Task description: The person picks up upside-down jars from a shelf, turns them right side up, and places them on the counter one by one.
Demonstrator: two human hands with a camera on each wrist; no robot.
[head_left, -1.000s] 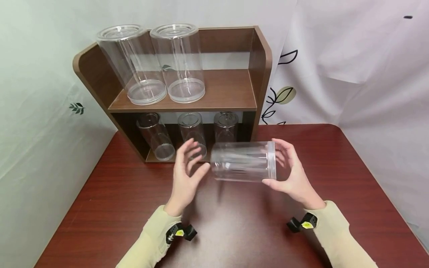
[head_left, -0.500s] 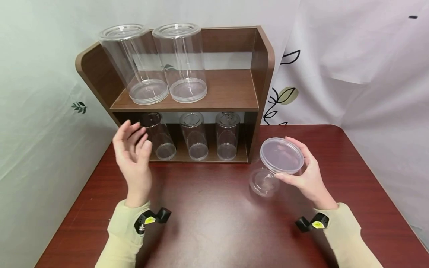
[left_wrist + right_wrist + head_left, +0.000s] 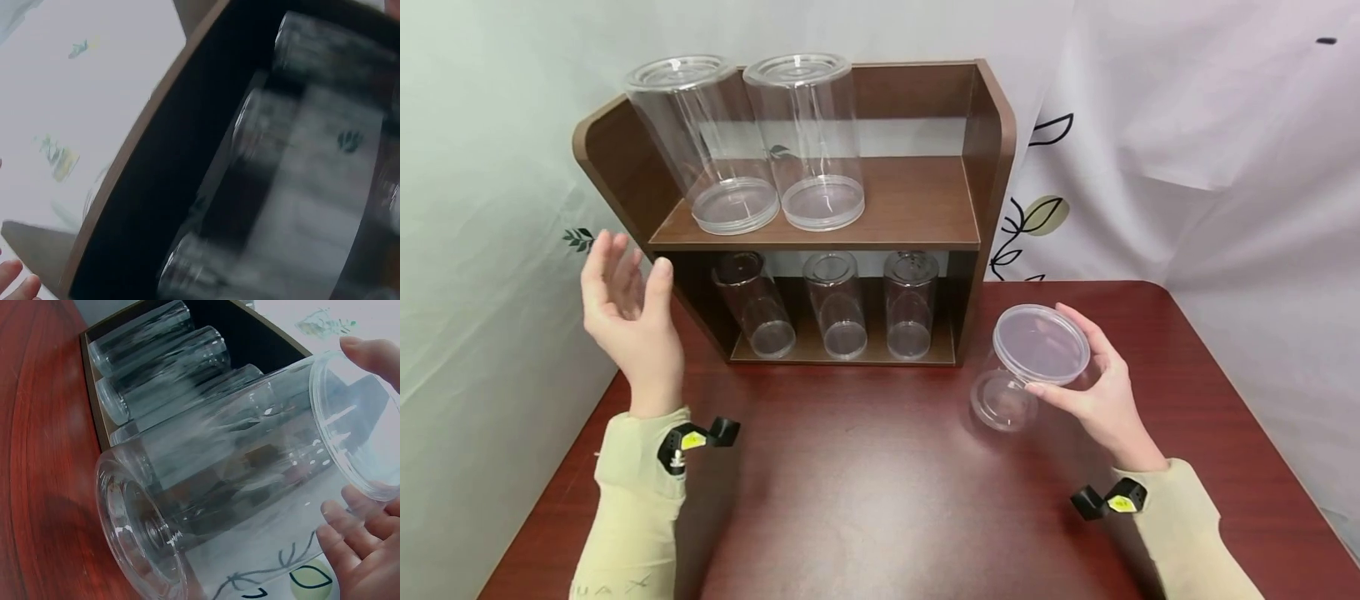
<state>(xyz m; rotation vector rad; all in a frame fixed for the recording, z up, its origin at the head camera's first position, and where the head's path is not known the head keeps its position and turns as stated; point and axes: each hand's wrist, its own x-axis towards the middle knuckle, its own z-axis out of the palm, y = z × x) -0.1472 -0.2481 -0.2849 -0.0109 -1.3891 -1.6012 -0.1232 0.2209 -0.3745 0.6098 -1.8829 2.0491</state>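
Note:
My right hand [image 3: 1108, 400] grips a clear plastic jar [image 3: 1002, 402] round its top, thumb on the near side and fingers on the far side. The jar's translucent lid [image 3: 1041, 343] faces up, and its base is at or just above the table; I cannot tell if they touch. In the right wrist view the whole see-through jar [image 3: 237, 456] shows, with fingers about the lid end. My left hand [image 3: 636, 329] is raised beside the shelf's left side, holding nothing, its fingers loosely bent. Only some of its fingertips [image 3: 25, 287] show in the left wrist view.
A brown two-tier shelf [image 3: 812, 245] stands at the back of the red-brown table [image 3: 850, 475]. Two large clear jars [image 3: 820, 167] stand on its upper tier, towards the left. Three smaller clear jars [image 3: 842, 312] stand below. White curtains [image 3: 1210, 108] hang behind.
The jar, sideways between both hands before, has been turned upright and moved right in my right hand. My left hand has come off it and moved left and up.

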